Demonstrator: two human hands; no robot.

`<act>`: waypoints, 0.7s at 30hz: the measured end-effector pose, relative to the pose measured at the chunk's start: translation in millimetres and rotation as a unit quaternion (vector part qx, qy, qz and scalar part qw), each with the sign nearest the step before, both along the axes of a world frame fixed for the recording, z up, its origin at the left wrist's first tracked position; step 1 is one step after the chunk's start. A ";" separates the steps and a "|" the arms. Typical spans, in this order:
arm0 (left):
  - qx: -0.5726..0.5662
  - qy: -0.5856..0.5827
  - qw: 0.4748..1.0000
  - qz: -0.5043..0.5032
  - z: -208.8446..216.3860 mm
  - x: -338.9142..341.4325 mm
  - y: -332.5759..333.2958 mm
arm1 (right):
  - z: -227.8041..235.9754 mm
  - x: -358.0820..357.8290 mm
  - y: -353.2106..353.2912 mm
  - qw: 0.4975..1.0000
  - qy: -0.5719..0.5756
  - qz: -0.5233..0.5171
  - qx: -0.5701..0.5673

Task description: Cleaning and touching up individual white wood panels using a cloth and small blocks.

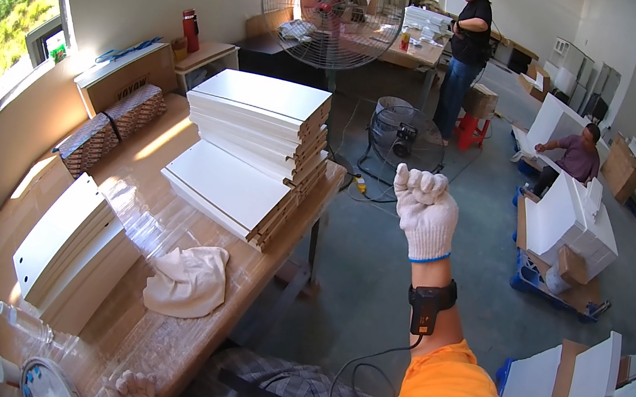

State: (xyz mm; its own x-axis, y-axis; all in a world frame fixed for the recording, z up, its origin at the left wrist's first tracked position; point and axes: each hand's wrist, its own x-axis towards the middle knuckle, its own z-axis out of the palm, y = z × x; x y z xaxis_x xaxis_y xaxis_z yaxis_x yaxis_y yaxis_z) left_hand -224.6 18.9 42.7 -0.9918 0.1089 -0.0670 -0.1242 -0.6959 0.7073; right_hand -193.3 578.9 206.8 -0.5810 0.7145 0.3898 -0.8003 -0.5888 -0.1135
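Note:
My right hand [426, 215], in a white knitted glove with a blue cuff edge, is raised over the floor to the right of the workbench. Its fingers are curled in and no object shows in them. A black device [429, 308] with a cable is strapped round that forearm. Low at the bench's near edge is a dim, pale gloved shape [135, 393], which looks like my left hand; its fingers are too unclear to read. Near it lie a crumpled cream cloth [188, 281] and a round tub [50, 384]. White panels [78, 247] stand farther left on the bench.
Stacked white panels [245, 157] cover the bench's [231, 314] far end. Behind them is a large caged fan [333, 8]; another fan [406, 133] stands on the floor. One person [470, 43] stands at a back table; another [578, 162] sits among white units. More panels [592, 396] lie right.

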 end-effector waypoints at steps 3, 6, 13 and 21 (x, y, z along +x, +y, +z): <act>0.034 -0.042 0.998 0.027 -0.4 2.4 -1.5 | 4.0 1.3 -3.8 1.000 -0.014 -0.006 -0.027; 0.023 0.010 0.995 0.095 2.6 -3.5 15.3 | 3.1 -1.5 -3.8 1.000 -0.016 0.004 -0.012; 0.028 0.018 0.997 0.068 -1.7 -6.2 9.3 | 6.8 0.0 -5.4 1.000 -0.014 -0.004 0.010; 0.032 -0.015 0.993 0.109 1.4 -3.3 15.7 | 11.7 -0.6 -4.3 1.000 -0.010 0.011 -0.008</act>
State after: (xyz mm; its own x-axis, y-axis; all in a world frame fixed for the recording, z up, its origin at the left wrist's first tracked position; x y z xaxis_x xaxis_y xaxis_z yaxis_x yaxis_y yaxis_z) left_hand -227.9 34.6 44.1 -0.9899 -0.1031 -0.0971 0.0137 -0.7521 0.6589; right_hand -194.0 574.6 218.5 -0.6043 0.7073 0.3668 -0.7848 -0.6079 -0.1205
